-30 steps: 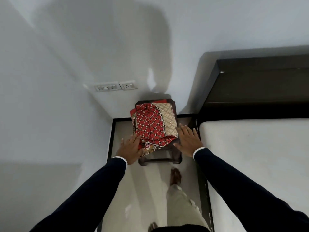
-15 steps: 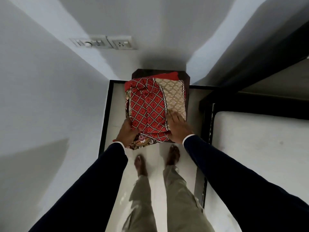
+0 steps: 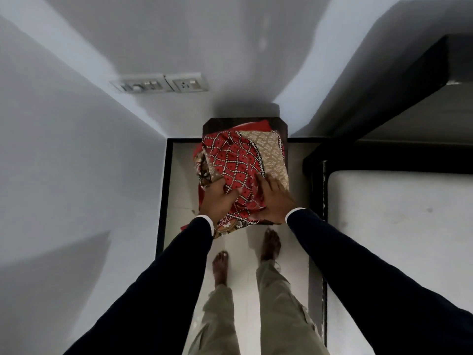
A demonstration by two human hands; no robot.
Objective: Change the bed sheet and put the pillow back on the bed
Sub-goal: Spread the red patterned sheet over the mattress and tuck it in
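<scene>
I am seeing the folded bed sheet (image 3: 239, 162), red with a white dotted lattice and a beige printed panel on its right side, lying bunched on a small dark wooden stool (image 3: 282, 129) that is standing against the wall, in the narrow strip of floor left of the bed; the left hand (image 3: 217, 198) is gripping the sheet's near left part, fingers curled into the cloth and the thumb pressing on top; the right hand (image 3: 275, 198) is lying on the near right part, fingers together and bent down over the fabric; whether they are closing under it I cannot tell; both dark sleeves are reaching in from the bottom corners; below the stool, two bare feet are standing on the pale floor (image 3: 294, 242); to the right the bare white mattress (image 3: 399, 226) is sitting in its dark frame beneath the dark headboard (image 3: 399, 80); on the wall above the stool a switch and socket plate (image 3: 161, 83) is showing.
</scene>
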